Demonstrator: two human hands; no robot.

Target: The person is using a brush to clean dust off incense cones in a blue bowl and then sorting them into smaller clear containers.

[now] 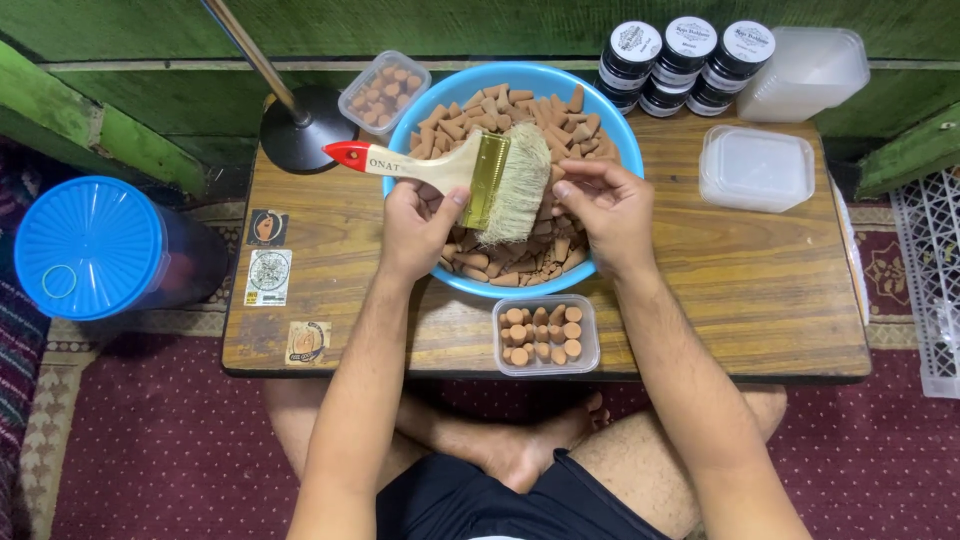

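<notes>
My left hand (418, 225) grips a wide paintbrush (470, 172) by its pale wooden handle, red tip pointing left, bristles over a blue bowl (520, 78). The bowl is full of brown incense cones (515, 112). My right hand (607, 205) hovers over the bowl beside the bristles, fingers pinched on a cone; the cone is mostly hidden. A small clear tub (546, 334) partly filled with upright cones sits on the wooden table (740, 290) just in front of the bowl.
Another clear tub of cones (384, 90) stands at the back left by a black round stand base (305, 125). Black-lidded jars (685, 60) and empty clear tubs (756, 168) sit at the back right. A blue lidded container (90, 248) stands left of the table.
</notes>
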